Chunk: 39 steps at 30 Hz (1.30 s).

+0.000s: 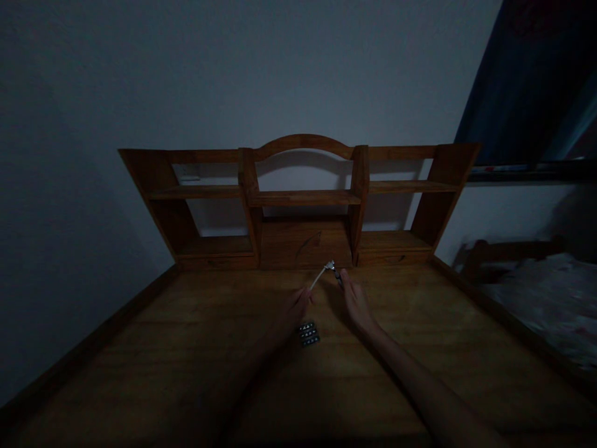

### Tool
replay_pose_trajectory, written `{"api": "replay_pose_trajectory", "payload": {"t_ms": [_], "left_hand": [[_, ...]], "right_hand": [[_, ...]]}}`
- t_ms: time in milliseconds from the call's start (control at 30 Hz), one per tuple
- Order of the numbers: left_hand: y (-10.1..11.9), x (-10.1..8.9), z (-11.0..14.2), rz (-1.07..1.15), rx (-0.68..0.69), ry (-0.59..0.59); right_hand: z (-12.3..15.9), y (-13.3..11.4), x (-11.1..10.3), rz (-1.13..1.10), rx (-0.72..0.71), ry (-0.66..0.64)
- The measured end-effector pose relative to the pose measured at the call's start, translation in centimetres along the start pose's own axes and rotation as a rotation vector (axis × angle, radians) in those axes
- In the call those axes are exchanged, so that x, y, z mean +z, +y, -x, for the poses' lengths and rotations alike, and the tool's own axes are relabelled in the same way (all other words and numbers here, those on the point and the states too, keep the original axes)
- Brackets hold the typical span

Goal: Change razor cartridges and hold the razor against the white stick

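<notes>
My left hand (pixel 298 302) is closed, its fingertips pinching the lower end of a thin white cable or rod (pixel 318 277). It slants up to the right and ends in a pale, shiny piece beside the tool's head. In my closed right hand (pixel 355 302) is a small tool (pixel 338 278) with a dark handle part and a bright metal head; its exact kind is too small and dim to make out. The tool's head meets or overlaps the white end. Just below my left hand, a small dark block with rows of light marks (pixel 308 334) lies on the wooden desk (pixel 410 348).
A wooden shelf unit (pixel 305 198) with open compartments stands along the desk's back edge against a pale wall (pixel 298 74). Raised wooden rims run along both sides of the desk. At the right are a bed with patterned bedding (pixel 550 298) and a dark curtain (pixel 522 93). Light is dim.
</notes>
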<state>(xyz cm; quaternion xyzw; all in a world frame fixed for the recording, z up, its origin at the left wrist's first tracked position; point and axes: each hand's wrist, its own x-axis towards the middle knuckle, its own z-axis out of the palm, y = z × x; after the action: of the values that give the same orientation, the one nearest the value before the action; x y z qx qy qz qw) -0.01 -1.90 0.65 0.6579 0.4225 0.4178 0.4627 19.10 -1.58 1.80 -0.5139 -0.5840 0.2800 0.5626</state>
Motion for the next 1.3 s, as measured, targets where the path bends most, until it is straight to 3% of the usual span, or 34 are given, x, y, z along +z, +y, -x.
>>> {"api": "replay_pose_trajectory", "payload": {"t_ms": [133,233,300,500,667,767,933,1300], "left_hand": [[-0.4,0.1,-0.3,0.145,-0.050,-0.085],[-0.8,0.2,-0.5,0.213,-0.042,-0.077],[-1.0,0.2,-0.6,0.265,-0.036,-0.073],[-1.0,0.5,-0.2,0.411,-0.109,-0.187],[-0.6,0.5,0.0,0.432,-0.139,-0.229],[-0.3,0.5,0.0,0.415,-0.140,-0.207],[-0.1,0.4,0.0,0.402,-0.159,-0.225],[-0.7,0.5,-0.3,0.402,-0.134,-0.261]], "right_hand": [[-0.6,1.0,0.6,-0.192,0.134,-0.082],[-1.1,1.7,1.1,-0.324,0.322,-0.112],[-1.2,1.8,1.1,-0.336,0.374,-0.108],[-0.7,0.3,-0.6,0.051,0.056,0.004],[-1.0,-0.4,-2.3,0.414,-0.076,0.059],[-1.3,0.0,-2.6,0.587,-0.128,-0.007],[-1.6,0.6,-2.7,0.714,-0.152,0.009],[-1.7,1.1,-3.4,1.086,-0.259,-0.091]]}}
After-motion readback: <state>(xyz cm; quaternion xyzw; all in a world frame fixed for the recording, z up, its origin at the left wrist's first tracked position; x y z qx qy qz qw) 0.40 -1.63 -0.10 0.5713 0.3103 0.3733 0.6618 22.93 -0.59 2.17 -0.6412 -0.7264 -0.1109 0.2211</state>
